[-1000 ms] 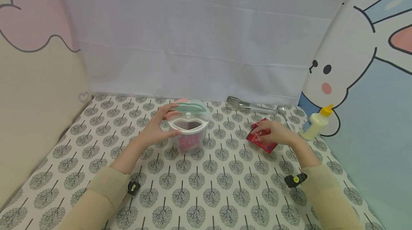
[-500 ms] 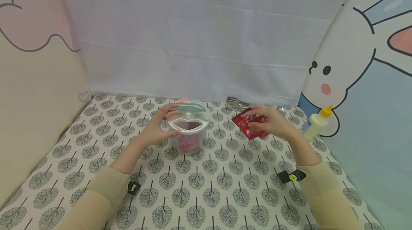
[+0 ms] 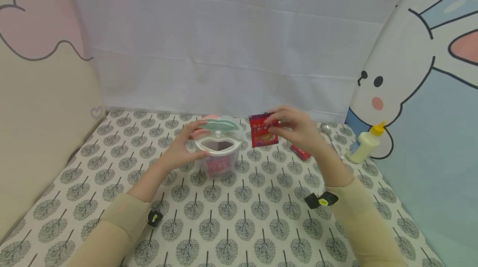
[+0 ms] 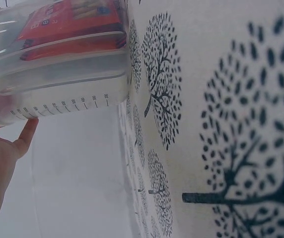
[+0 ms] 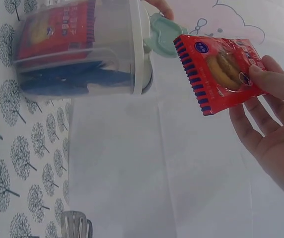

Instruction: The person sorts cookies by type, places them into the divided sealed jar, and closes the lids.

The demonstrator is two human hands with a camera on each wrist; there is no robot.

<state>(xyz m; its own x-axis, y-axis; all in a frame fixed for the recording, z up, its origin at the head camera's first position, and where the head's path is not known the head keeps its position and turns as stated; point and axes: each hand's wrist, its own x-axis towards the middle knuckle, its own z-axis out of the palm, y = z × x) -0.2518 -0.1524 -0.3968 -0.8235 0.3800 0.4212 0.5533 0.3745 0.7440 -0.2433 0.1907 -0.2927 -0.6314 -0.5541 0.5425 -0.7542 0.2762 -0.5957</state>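
A clear plastic storage container (image 3: 220, 167) stands on the table, its green flap (image 3: 213, 125) raised over an opening. Inside it a red packet (image 5: 57, 32) and something dark blue (image 5: 77, 77) show through the wall. My left hand (image 3: 181, 150) grips the container's top, thumb at the front rim and fingers by the raised flap. To the right, my right hand (image 3: 296, 130) pinches a red biscuit packet (image 3: 262, 134) by one edge, above the table. In the right wrist view the packet overlaps the flap's edge. A second red packet (image 3: 301, 152) lies partly hidden behind my right hand.
A metal spoon (image 3: 326, 128) lies at the back right, beside a pale yellow bottle (image 3: 363, 146) with a yellow cap. The metal tongs (image 5: 75, 225) are mostly hidden by my right hand in the head view. Fabric walls (image 3: 231, 51) border the table.
My right hand has lifted the biscuit packet off the table and carried it left toward the container, uncovering another packet. My left hand and the container have stayed put.
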